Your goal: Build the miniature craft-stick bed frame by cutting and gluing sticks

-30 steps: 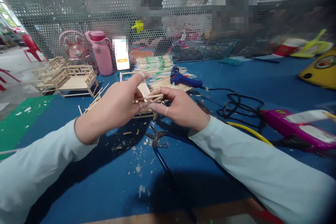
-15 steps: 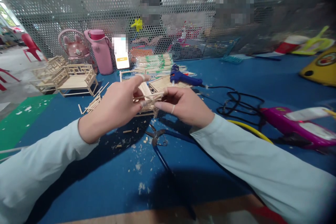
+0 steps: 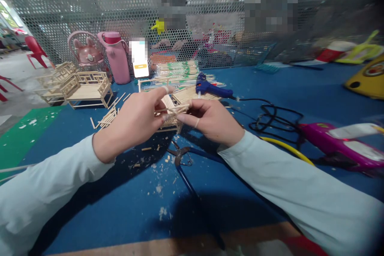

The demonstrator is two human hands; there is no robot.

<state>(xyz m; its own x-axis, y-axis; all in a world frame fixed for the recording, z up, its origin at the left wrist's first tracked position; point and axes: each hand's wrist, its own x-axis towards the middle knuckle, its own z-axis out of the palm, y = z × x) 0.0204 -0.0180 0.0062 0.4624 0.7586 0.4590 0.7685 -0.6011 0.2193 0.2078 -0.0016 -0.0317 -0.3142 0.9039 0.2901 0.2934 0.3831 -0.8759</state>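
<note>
**Part-built bench at centre; stick in hand**

On the table, ten o'clock, stands a finished-looking bench. At centre, the part-built bench has its seat laid; judging by its neighbour, upper railings appear outstanding. The right hand has thumb and finger pinched on a thin stick. The left hand: grip hidden, cannot tell. Versus one second ago, thumbs stand farther apart.

A miniature furniture frame of pale wooden sticks, slatted and upright, stands partly hidden between my hands, which pinch thin sticks before its slats.
</note>
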